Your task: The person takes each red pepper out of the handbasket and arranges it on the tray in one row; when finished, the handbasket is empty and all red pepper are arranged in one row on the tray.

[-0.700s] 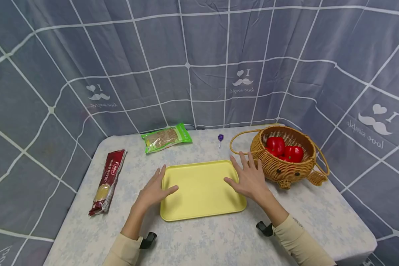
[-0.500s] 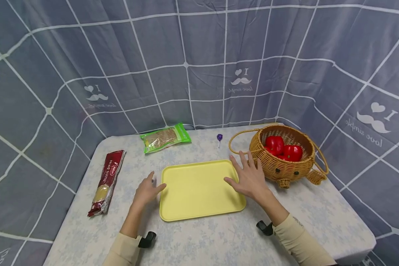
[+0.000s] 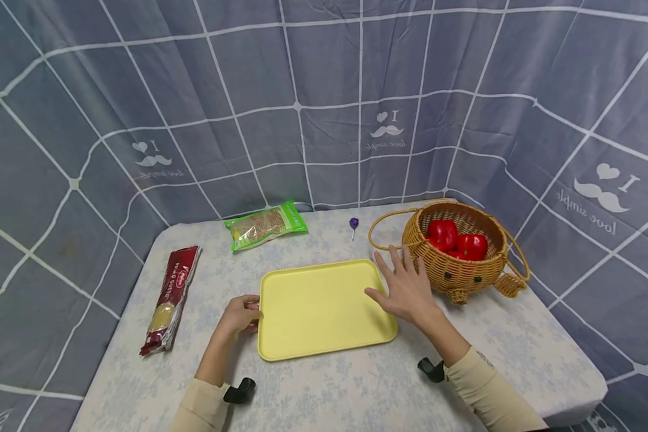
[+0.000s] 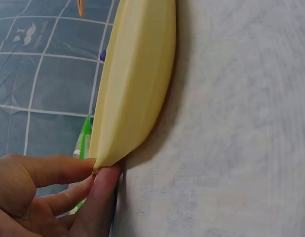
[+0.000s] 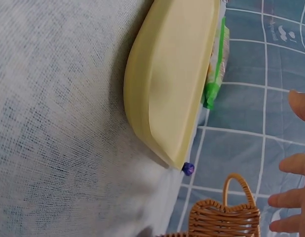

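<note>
A yellow tray [image 3: 326, 312] lies on the table in the head view. My left hand [image 3: 239, 315] pinches its left rim; in the left wrist view the thumb is on top and the fingers [image 4: 100, 195] are under the rim. Over the tray's right end my right hand [image 3: 407, 288] hovers with its fingers spread. In the right wrist view, the fingers [image 5: 293, 197] show at the right edge, apart from the tray [image 5: 177, 84]. Just beyond that hand stands a wicker basket [image 3: 437, 270] holding red bell peppers [image 3: 472, 246].
A dark red pasta packet [image 3: 173, 294] lies at the left of the table [image 3: 324, 390]. Toward the back are a green-edged packet [image 3: 266, 227] and a purple lollipop [image 3: 354, 223]. A grey grid curtain [image 3: 324, 138] surrounds the table's back and sides.
My left hand has gone from hovering over the tray's left edge, out to the left, and then onto the rim, which it now pinches. The right hand has hardly moved.
</note>
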Demonstrator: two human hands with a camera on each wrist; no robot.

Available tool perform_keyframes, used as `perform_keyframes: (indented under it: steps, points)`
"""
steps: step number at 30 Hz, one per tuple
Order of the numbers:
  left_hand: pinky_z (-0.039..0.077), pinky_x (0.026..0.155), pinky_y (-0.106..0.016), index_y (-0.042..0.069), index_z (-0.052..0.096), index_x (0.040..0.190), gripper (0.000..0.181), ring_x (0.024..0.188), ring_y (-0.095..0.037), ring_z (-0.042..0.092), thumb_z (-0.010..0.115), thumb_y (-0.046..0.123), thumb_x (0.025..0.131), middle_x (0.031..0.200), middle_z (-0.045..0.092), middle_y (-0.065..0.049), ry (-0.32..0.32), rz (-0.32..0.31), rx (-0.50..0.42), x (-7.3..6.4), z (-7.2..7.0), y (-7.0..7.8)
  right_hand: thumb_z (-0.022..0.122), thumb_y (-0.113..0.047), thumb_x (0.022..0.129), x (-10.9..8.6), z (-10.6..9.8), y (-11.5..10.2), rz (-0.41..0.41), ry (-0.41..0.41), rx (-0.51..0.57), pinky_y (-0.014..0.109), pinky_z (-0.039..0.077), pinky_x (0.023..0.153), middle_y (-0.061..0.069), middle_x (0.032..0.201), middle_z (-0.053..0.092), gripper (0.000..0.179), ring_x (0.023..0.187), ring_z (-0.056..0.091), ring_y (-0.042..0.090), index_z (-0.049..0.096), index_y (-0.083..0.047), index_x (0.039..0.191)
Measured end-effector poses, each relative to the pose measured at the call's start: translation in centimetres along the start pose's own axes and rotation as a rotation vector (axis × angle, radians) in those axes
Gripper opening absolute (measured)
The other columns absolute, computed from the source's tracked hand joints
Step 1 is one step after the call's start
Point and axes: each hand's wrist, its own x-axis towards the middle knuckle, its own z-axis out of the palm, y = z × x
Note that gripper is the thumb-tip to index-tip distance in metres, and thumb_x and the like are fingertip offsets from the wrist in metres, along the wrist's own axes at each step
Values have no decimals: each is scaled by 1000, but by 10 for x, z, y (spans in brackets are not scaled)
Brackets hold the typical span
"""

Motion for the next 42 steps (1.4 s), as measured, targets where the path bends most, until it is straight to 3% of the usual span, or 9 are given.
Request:
perform_keyframes:
  steps: [7, 13, 20, 24, 29, 32, 35, 38, 42]
  points:
    - [57, 60, -30, -5, 47, 138, 51, 74, -16, 65, 58, -1, 88, 109, 56, -18, 10, 0, -14, 0, -2, -1, 51, -62, 90, 4, -6, 1, -42, 10, 23, 64, 23, 114, 17, 160, 25, 80, 148, 19, 43, 29, -19, 154]
    - [56, 60, -30, -5, 46, 139, 51, 76, -18, 64, 57, 0, 89, 111, 55, -19, 19, -1, 22, 1, 0, 0, 64, -41, 91, 9, -29, 23, -54, -6, 451, 61, 31, 111, 20, 156, 33, 74, 142, 33, 41, 36, -8, 151]
    - [56, 59, -29, -5, 46, 138, 52, 76, -19, 63, 56, -2, 87, 110, 55, -19, 38, 1, 45, 2, 0, 1, 65, -36, 92, 17, -79, 71, 77, -40, 804, 57, 40, 106, 18, 152, 40, 72, 136, 42, 40, 35, -10, 151]
    - [56, 60, -30, -5, 46, 138, 51, 78, -20, 63, 56, -2, 88, 112, 55, -20, 39, 7, 50, 3, -2, 1, 57, -46, 95, 32, -98, 103, 176, -106, 892, 57, 37, 107, 19, 154, 35, 75, 136, 40, 41, 28, -9, 154]
    - [56, 60, -30, -4, 46, 138, 51, 78, -19, 63, 55, -2, 88, 113, 55, -20, 39, -5, 50, 3, -4, 1, 48, -55, 96, 58, -96, 136, 318, -267, 977, 54, 33, 113, 24, 156, 28, 84, 137, 37, 42, 20, 0, 154]
    - [55, 59, -29, -4, 45, 138, 52, 77, -19, 63, 55, -2, 87, 111, 54, -19, 34, -14, 42, 3, -6, 1, 49, -57, 94, 70, -89, 148, 379, -343, 929, 48, 41, 108, 24, 144, 42, 86, 127, 47, 37, 26, 4, 150]
    - [55, 59, -30, -4, 45, 138, 52, 76, -18, 63, 56, -2, 87, 110, 53, -19, 27, -16, 41, 3, -7, 1, 55, -56, 92, 77, -84, 156, 422, -363, 861, 35, 52, 85, 8, 93, 63, 58, 86, 60, 22, 59, 0, 106]
    - [55, 60, -29, -4, 46, 138, 52, 76, -18, 63, 57, -2, 87, 109, 54, -18, 22, -13, 37, 3, -6, 2, 57, -55, 90, 80, -81, 160, 437, -398, 812, 28, 46, 63, -10, 56, 42, 47, 56, 46, 9, 43, -19, 64]
    - [54, 59, -28, -4, 47, 137, 52, 75, -18, 63, 57, -2, 87, 107, 55, -17, 15, -2, 26, 3, -2, 0, 55, -53, 92, 80, -77, 165, 430, -475, 776, 25, 41, 59, -11, 51, 37, 50, 52, 40, 6, 37, -25, 55]
